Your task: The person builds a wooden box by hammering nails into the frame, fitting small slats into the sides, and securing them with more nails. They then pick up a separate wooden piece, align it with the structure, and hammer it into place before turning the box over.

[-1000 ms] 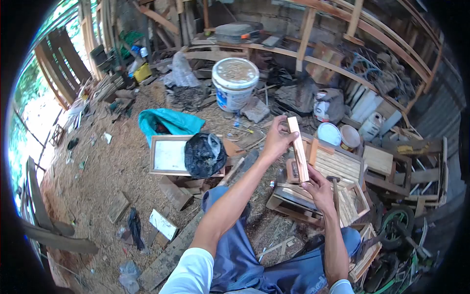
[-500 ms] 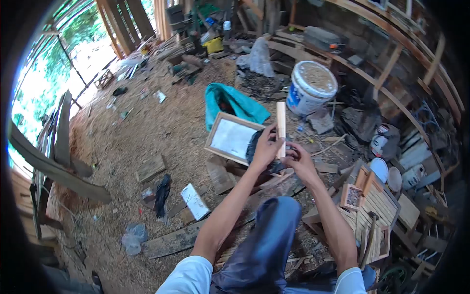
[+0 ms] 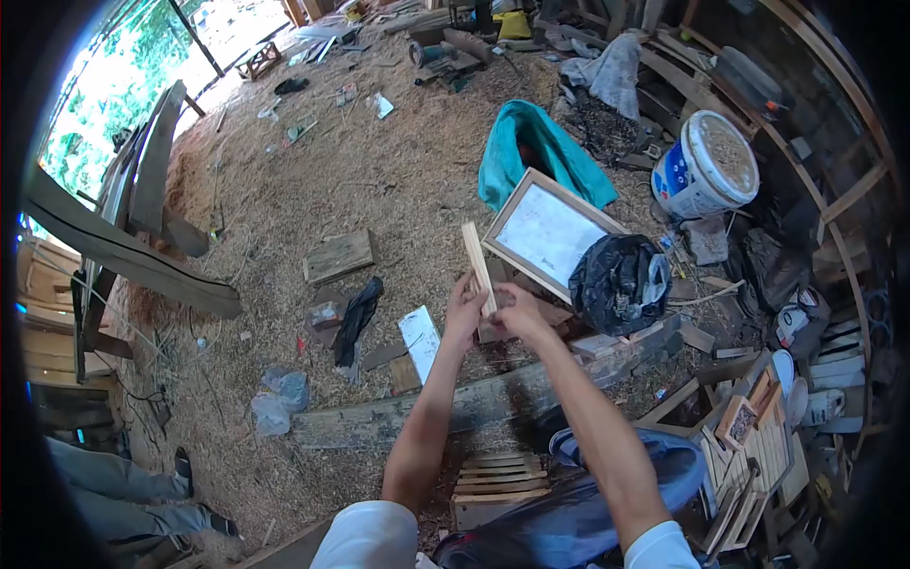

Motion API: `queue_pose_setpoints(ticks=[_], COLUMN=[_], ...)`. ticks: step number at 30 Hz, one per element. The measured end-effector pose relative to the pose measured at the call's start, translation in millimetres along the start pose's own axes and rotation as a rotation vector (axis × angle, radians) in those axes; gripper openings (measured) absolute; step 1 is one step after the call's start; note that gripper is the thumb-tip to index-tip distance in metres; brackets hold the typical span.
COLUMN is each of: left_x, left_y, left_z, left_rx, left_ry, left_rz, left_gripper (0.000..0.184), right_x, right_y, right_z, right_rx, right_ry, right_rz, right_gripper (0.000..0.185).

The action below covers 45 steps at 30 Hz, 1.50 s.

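wooden strip (image 3: 476, 254) is held above the littered floor (image 3: 256, 237), left of the framed panel (image 3: 545, 232). left hand (image 3: 463, 313) and right hand (image 3: 520, 311) each hold its near end in a narrow grip; exact contact cannot be confirmed. black bag (image 3: 621, 286) covers the panel's right end.

pale-tan wood strip (image 3: 479, 266), teal cloth (image 3: 500, 152), black bag (image 3: 611, 284), blue-and-white bucket (image 3: 700, 169)

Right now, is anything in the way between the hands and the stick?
Nothing visible is in the way. The left hand already grips the stick, and the right hand is right at its lower end. The black bag sits off to the right, not between them.
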<state>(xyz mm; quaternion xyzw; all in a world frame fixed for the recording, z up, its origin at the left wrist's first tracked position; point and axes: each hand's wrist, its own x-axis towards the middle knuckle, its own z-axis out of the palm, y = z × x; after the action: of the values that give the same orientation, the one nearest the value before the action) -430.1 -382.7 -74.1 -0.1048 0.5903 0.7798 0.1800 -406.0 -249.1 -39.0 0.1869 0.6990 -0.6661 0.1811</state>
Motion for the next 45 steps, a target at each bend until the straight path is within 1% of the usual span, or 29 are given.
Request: queue_pose_setpoints(ticks=[1,2,5,6,8,10,11,13,14,15,17,20,23,24,27,28,29,31,32,35,37,39,41,43,45], left_x=[-2.9,-6.1,-14.7,-13.8,-10.8,-8.1,-3.7,4.6,10.0,15.4,33.1,52.2,50.8,47.7,24.5,19.0,15.8,4.6,2.7,12.9,3.0,-25.9,-87.4,-136.0,-195.3], left_y=[-12.4,-24.9,-74.2,-90.8,-120.2,-134.4,-136.5,-126.4,-118.5,-109.6,-101.4,-112.2,-117.0,-114.3,-116.9,-124.2,-129.0,-118.0,-112.3,-98.6,-57.9,-19.8,24.3,31.8,34.0], left_z=[-9.0,-16.9,-41.2,-49.0,-59.8,-65.6,-70.9,-86.7,-96.2,-100.5,-117.8,-136.9,-138.8,-137.7,-102.4,-92.7,-82.9,-51.4,-36.7,3.0,67.2,131.4,202.9,257.3,306.0], left_rx=[0.018,0.033,0.054,0.063,-0.023,-0.052,-0.064,-0.056,0.074,0.113,0.116,0.063,-0.070,-0.084,-0.181,-0.208,-0.253,-0.297,-0.297,-0.371,-0.304,-0.216,-0.156,0.018,0.186], left_ry=[0.009,0.018,0.082,0.107,0.185,0.304,0.312,0.319,0.323,0.346,0.286,0.406,0.465,0.353,0.409,0.392,0.350,0.311,0.256,-0.002,-0.022,-0.131,-0.336,-0.678,-0.979], left_rz=[-0.026,-0.051,-0.144,-0.177,-0.170,-0.136,-0.147,-0.185,-0.211,-0.175,-0.109,-0.109,-0.177,-0.163,-0.215,-0.215,-0.233,-0.263,-0.237,-0.208,-0.182,-0.095,-0.024,0.115,0.122], left_gripper=[0.056,0.054,0.046,0.043,0.039,0.036,0.037,0.039,0.040,0.038,0.037,0.038,0.046,0.040,0.037,0.034,0.034,0.031,0.030,0.025,0.029,0.031,0.034,0.031,0.028], right_x=[-1.6,-6.3,14.0,22.8,36.2,30.1,29.5,44.0,53.2,63.3,80.0,95.6,88.4,82.4,69.6,61.9,56.1,45.5,39.4,-26.1,-85.8,-140.4,-237.4,-328.7,-406.5], right_y=[13.3,27.6,95.8,119.4,154.5,140.5,130.7,139.0,143.4,143.5,141.4,164.3,170.0,169.1,167.2,161.9,154.2,132.9,116.3,13.8,-45.4,-62.0,-87.6,-76.3,-41.2], right_z=[9.0,17.1,31.4,35.7,45.3,54.7,58.8,77.5,85.9,93.7,105.7,120.4,102.4,95.8,69.3,60.5,49.8,20.1,3.7,-58.2,-105.9,-145.6,-178.3,-210.5,-234.6], right_rx=[0.029,0.068,0.118,0.100,0.071,0.027,0.009,0.029,0.036,0.011,-0.053,-0.006,-0.006,0.034,0.033,-0.065,-0.094,-0.149,-0.225,-0.390,-0.480,0.070,0.368,0.244,0.314], right_ry=[-0.013,0.041,-0.004,0.014,0.049,0.060,0.067,0.072,0.077,0.073,0.073,0.158,0.037,0.047,0.019,0.069,0.029,-0.018,-0.011,0.111,0.225,0.323,0.345,0.546,0.765], right_rz=[0.011,0.070,0.197,0.201,0.214,0.241,0.256,0.177,0.134,0.079,-0.035,-0.027,0.045,0.065,0.108,0.077,0.069,0.049,0.044,-0.046,-0.139,-0.387,-0.497,-0.571,-0.578], right_gripper=[0.058,0.054,0.051,0.050,0.047,0.048,0.048,0.045,0.043,0.045,0.047,0.051,0.054,0.052,0.051,0.045,0.043,0.039,0.038,0.036,0.031,0.025,0.022,0.022,0.019])
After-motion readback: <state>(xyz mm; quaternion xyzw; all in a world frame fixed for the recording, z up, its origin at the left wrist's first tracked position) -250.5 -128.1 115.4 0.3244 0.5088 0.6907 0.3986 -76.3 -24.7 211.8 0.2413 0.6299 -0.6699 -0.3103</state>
